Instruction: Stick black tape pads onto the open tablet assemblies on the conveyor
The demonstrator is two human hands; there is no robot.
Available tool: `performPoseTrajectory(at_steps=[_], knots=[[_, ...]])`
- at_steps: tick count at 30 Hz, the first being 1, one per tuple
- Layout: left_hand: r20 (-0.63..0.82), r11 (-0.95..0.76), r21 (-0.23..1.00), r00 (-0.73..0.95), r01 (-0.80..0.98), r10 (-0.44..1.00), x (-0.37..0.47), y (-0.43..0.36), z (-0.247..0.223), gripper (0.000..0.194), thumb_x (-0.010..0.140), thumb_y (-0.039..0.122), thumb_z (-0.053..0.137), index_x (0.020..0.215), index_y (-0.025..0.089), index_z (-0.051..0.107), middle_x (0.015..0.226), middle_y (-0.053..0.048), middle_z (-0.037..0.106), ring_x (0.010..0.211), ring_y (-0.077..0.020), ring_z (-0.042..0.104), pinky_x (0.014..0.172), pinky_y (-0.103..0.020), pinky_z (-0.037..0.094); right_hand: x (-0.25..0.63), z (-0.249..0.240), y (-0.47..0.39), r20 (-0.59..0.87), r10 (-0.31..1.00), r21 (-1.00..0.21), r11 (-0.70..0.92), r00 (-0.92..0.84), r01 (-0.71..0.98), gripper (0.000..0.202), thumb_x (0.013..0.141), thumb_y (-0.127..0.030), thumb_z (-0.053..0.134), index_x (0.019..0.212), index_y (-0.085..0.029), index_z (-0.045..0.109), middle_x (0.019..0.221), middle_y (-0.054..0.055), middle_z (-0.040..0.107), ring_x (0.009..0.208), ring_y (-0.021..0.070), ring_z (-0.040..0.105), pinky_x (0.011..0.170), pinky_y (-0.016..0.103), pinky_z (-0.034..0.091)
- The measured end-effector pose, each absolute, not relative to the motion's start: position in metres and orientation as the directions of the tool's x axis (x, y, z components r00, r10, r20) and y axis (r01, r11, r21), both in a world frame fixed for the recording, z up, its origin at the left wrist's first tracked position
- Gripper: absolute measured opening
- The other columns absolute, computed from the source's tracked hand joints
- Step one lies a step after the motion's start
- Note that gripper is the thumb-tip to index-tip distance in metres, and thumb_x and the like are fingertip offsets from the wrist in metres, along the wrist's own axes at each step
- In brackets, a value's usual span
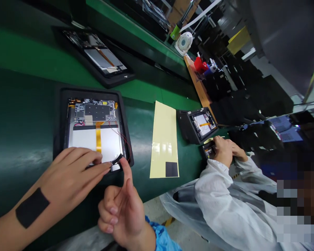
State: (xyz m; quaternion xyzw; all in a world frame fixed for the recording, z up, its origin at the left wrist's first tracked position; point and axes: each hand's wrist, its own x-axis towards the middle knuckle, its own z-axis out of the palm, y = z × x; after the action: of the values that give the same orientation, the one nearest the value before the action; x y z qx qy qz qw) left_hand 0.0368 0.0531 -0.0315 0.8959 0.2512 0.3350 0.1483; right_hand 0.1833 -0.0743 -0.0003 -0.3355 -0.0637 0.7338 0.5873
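Left fingers (pixel 101 170), pinch unclear, right fingers (pixel 126 170), index outstretched, over green tabletop (pixel 141 136), fan (pixel 184 42) beyond.

Electronics workshop, green workbench (pixel 141 146), opened tablet (pixel 87 134), co-worker's white sleeve (pixel 214 188)

The left hand (pixel 68 172) lies over the near edge of the open tablet (pixel 94 111); the right hand (pixel 128 212) touches a black strip (pixel 117 159) at that tablet's near right corner. Behind the open tablet lies another tablet (pixel 99 57); right of the open one, a yellow sheet (pixel 163 139).
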Motion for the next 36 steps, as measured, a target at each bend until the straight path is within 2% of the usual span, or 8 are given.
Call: performPoseTrajectory(at_steps=[3,7,14,22,25,29,33,36], knots=[[0.476,-0.727,0.556,0.563,0.403,0.676,0.048,0.058,-0.024,0.067,0.115,0.059,0.035,0.085,0.020,0.080,0.090,0.003,0.070,0.084,-0.0135,0.065,0.076,-0.045,0.052,0.183,-0.001,-0.074,-0.421,0.902,-0.479,-0.310,-0.095,-0.821,0.090,0.096,-0.080,0.077,0.170,-0.050,0.035,0.066,-0.014,0.056,0.045,0.0087,0.026,0.045,0.016,0.033],[0.404,-0.686,0.584,0.578,0.434,0.709,0.054,0.056,-0.020,0.055,0.113,0.046,0.037,0.087,0.020,0.078,0.092,0.001,0.070,0.088,-0.0169,0.067,0.078,-0.046,0.054,0.182,-0.001,-0.074,-0.424,0.901,-0.478,-0.309,-0.092,-0.822,0.092,0.096,-0.081,0.076,0.171,-0.049,0.033,0.067,-0.014,0.056,0.045,0.0088,0.027,0.044,0.017,0.033],[0.459,-0.723,0.572,0.579,0.388,0.674,0.048,0.049,-0.022,0.046,0.115,0.035,0.040,0.094,0.023,0.079,0.095,0.002,0.072,0.088,-0.0169,0.067,0.076,-0.044,0.057,0.181,-0.001,-0.074,-0.468,0.878,-0.470,-0.342,-0.098,-0.813,0.102,0.092,-0.085,0.077,0.175,-0.048,0.029,0.066,-0.014,0.053,0.046,0.0084,0.027,0.044,0.016,0.034],[0.391,-0.639,0.609,0.523,0.470,0.757,0.059,0.042,-0.010,0.077,0.119,0.069,0.029,0.086,0.016,0.074,0.089,0.006,0.070,0.083,-0.0108,0.063,0.076,-0.050,0.050,0.179,0.000,-0.075,-0.479,0.873,-0.451,-0.329,-0.086,-0.830,0.104,0.094,-0.085,0.076,0.176,-0.046,0.026,0.067,-0.014,0.056,0.046,0.0083,0.028,0.044,0.015,0.035],[0.374,-0.632,0.605,0.528,0.484,0.762,0.061,0.042,-0.008,0.079,0.119,0.069,0.025,0.086,0.016,0.073,0.088,0.007,0.070,0.086,-0.0107,0.066,0.076,-0.051,0.051,0.180,0.000,-0.076,-0.465,0.882,-0.472,-0.318,-0.074,-0.822,0.097,0.096,-0.086,0.071,0.175,-0.048,0.029,0.067,-0.013,0.055,0.045,0.0083,0.028,0.045,0.017,0.035],[0.372,-0.647,0.568,0.542,0.509,0.753,0.058,0.044,-0.012,0.078,0.121,0.062,0.021,0.086,0.017,0.075,0.089,0.006,0.072,0.117,-0.0185,0.071,0.079,-0.051,0.051,0.181,0.001,-0.075,-0.439,0.896,-0.498,-0.299,-0.061,-0.814,0.090,0.097,-0.090,0.066,0.172,-0.052,0.033,0.067,-0.013,0.053,0.046,0.0090,0.028,0.046,0.018,0.035],[0.375,-0.645,0.599,0.545,0.475,0.750,0.055,0.042,-0.013,0.075,0.120,0.067,0.029,0.089,0.018,0.076,0.090,0.008,0.071,0.105,-0.0148,0.071,0.081,-0.052,0.051,0.179,0.002,-0.074,-0.443,0.895,-0.507,-0.292,-0.045,-0.811,0.092,0.096,-0.091,0.066,0.173,-0.052,0.032,0.067,-0.013,0.052,0.046,0.0094,0.028,0.045,0.018,0.035],[0.366,-0.655,0.573,0.561,0.493,0.743,0.057,0.041,-0.010,0.082,0.121,0.068,0.022,0.086,0.016,0.076,0.087,0.008,0.070,0.104,-0.0147,0.071,0.080,-0.052,0.050,0.178,0.003,-0.074,-0.447,0.895,-0.525,-0.265,-0.003,-0.809,0.096,0.096,-0.090,0.067,0.174,-0.048,0.029,0.066,-0.013,0.053,0.045,0.0092,0.030,0.043,0.017,0.036]])
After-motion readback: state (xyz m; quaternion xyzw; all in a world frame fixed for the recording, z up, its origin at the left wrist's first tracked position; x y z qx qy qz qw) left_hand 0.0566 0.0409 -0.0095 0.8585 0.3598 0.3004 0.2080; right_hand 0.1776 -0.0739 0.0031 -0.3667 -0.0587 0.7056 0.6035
